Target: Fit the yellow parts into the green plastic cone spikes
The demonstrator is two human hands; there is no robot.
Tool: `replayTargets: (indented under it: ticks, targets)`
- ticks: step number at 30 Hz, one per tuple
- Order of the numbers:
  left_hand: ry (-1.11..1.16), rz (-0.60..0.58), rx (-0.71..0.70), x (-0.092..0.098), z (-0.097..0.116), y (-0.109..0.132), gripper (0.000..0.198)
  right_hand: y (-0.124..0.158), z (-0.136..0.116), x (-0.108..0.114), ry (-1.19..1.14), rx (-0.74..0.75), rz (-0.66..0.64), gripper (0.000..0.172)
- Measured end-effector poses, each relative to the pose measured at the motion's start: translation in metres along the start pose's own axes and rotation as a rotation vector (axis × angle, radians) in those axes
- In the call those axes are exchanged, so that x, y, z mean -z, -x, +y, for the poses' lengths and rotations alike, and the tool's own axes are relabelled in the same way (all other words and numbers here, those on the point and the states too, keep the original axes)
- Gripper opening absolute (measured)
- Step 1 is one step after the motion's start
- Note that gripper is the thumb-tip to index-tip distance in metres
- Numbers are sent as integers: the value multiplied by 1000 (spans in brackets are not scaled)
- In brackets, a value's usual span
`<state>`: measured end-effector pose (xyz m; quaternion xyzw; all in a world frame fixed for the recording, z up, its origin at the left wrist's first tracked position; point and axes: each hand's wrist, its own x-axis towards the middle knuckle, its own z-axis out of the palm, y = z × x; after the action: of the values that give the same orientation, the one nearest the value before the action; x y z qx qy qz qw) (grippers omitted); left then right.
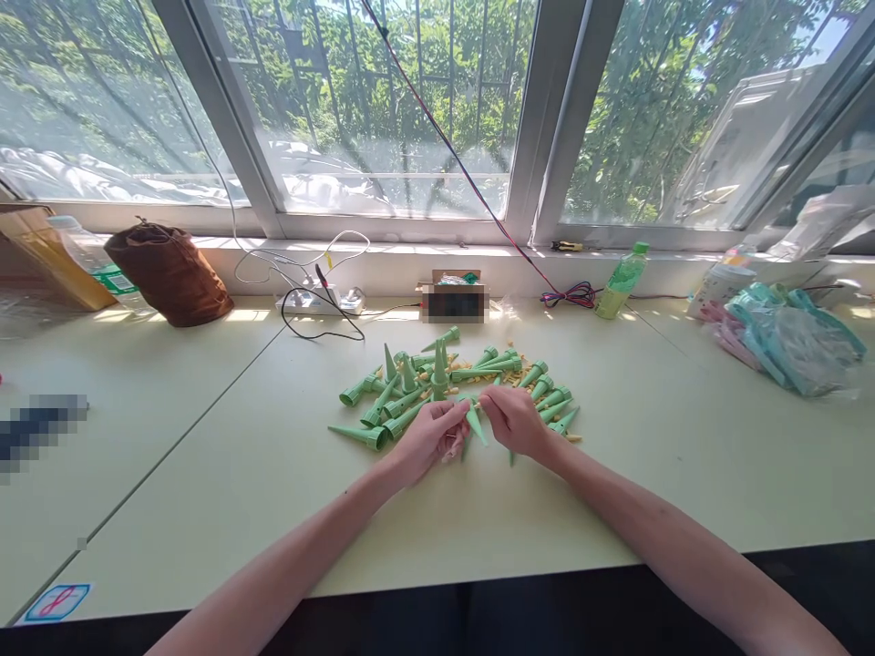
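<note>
My left hand (441,431) is closed on a green plastic spike (477,425), whose pointed end slants down toward me. Close beside it, my right hand (514,419) is pinched at the spike's upper part. A small tan peg seems to be between its fingertips, though most of it is hidden. Around and behind both hands lies a loose pile of similar green spikes (403,421), some on their sides and a few standing point up. Many small tan pegs (465,367) are scattered among them.
Along the window sill are a brown drawstring bag (170,273), a power strip (318,299) with cables, a small box (455,301), a green bottle (621,281) and crumpled plastic bags (786,337). A cardboard box (51,255) stands far left. The table's front edge runs below my forearms.
</note>
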<state>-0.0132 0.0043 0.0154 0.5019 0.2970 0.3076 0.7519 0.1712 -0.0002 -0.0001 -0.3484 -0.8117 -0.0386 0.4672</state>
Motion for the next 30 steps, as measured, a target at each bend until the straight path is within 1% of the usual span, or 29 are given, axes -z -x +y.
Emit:
replayTargets:
  ticks: [5, 9, 11, 17, 21, 24, 27, 28, 30]
  targets:
    - [-156, 84, -134, -1, 0, 3, 35, 0, 1, -1, -25, -35, -17, 36]
    - [-248, 170, -213, -3, -2, 4, 36, 1, 2, -2, -33, -57, -35, 36]
    - [-270, 181, -235, -4, -4, 4, 37, 1, 1, -2, -40, -60, -37, 36]
    - [-351, 161, -341, -4, -6, 5, 33, 2, 0, -2, -65, -57, -25, 35]
    - [-464, 244, -422, -7, -6, 4, 33, 1, 0, -2, -65, -64, -8, 36]
    - [-483, 283, -439, -8, -8, 4, 33, 0, 0, -2, -65, -84, 36, 37]
    - [-439, 306, -432, -9, -7, 3, 30, 0, -2, -2, -63, -130, 109, 35]
    - [-421, 306, -421, -9, -7, 3, 33, 0, -3, -2, -64, -146, 132, 34]
    - [-385, 283, -369, -9, -5, 3, 47, 0, -3, -1, -68, -166, 169, 32]
